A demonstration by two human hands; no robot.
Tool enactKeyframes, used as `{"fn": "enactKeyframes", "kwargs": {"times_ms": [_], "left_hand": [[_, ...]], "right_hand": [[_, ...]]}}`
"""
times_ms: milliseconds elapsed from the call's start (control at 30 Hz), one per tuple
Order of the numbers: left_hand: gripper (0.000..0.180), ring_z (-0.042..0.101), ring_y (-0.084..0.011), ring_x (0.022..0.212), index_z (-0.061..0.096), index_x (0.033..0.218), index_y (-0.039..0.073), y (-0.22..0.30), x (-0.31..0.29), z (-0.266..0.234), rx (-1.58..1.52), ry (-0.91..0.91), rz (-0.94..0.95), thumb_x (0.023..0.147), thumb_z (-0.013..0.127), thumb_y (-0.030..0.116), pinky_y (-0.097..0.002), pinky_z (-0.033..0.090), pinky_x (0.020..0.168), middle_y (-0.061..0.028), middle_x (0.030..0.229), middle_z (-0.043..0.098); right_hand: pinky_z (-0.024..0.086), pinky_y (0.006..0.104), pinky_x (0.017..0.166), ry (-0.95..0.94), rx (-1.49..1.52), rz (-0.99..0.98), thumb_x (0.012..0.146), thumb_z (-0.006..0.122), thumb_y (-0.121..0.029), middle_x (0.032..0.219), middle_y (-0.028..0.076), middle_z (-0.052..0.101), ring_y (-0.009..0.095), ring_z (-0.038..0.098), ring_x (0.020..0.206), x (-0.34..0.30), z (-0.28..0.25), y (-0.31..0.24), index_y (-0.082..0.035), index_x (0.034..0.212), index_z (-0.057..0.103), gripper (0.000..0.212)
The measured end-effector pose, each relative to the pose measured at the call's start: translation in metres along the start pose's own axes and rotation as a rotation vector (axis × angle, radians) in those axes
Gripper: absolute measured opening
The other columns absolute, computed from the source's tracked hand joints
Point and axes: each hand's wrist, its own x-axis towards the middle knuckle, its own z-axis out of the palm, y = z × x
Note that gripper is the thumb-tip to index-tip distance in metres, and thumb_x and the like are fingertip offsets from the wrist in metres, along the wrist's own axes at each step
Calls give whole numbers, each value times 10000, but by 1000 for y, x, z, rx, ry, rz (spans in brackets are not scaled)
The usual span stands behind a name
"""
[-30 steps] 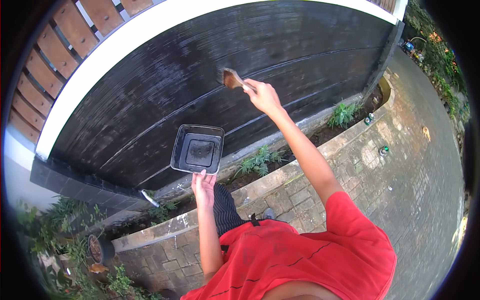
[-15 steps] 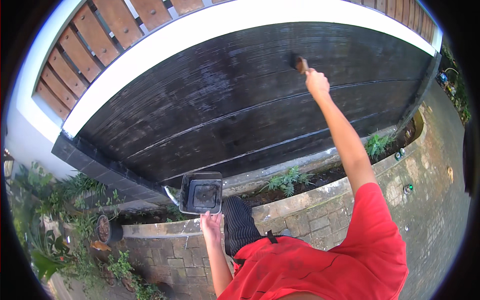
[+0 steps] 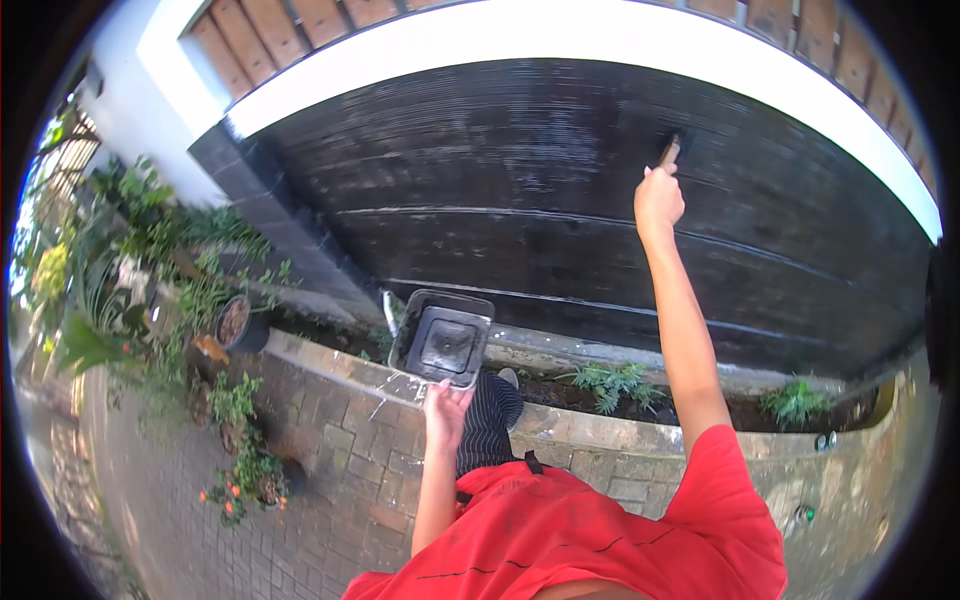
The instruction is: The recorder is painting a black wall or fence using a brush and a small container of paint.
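My right hand (image 3: pixel 660 203) is closed around the handle of a paintbrush (image 3: pixel 671 150). The brush's dark bristles press against a black wall (image 3: pixel 480 240) in its upper part, below a white band. Lower and to the left, my left hand (image 3: pixel 447 408) grips the near rim of a square dark plastic tub (image 3: pixel 443 338), thumb over the edge. Inside the tub its bottom looks greyish and wet; how much paint it holds I cannot tell. Streaky, lighter patches show across the upper wall.
At the wall's foot runs a planting strip with green plants (image 3: pixel 617 387) behind a low concrete kerb (image 3: pixel 560 425). Potted plants (image 3: pixel 243 325) stand at the left, and a white pipe (image 3: pixel 390 313) rises beside the tub. Brick paving (image 3: pixel 330 500) lies underfoot; small cans (image 3: pixel 826 441) stand right.
My view has turned, so the wall corner and plants sit farther right. The brush has shifted along the upper wall and its handle points more upright. The tub stays in my left hand.
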Motion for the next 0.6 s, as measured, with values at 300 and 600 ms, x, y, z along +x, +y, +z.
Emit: {"fn": "enactKeyframes", "kwargs": {"times_ms": [300, 600], "left_hand": [[254, 563, -232, 966, 487, 999, 72, 40, -50, -25, 146, 229, 136, 799, 546, 217, -377, 436, 873, -76, 1023, 568], [272, 581, -226, 904, 452, 1048, 79, 57, -33, -37, 125, 262, 212, 800, 541, 149, -352, 470, 802, -66, 1015, 554]], "right_hand": [[479, 425, 730, -407, 555, -361, 830, 534, -349, 819, 161, 642, 327, 609, 856, -63, -26, -92, -166, 1019, 619, 277], [480, 422, 733, -163, 391, -154, 791, 584, -383, 855, 157, 638, 347, 604, 839, -23, 33, -49, -232, 1023, 634, 281]]}}
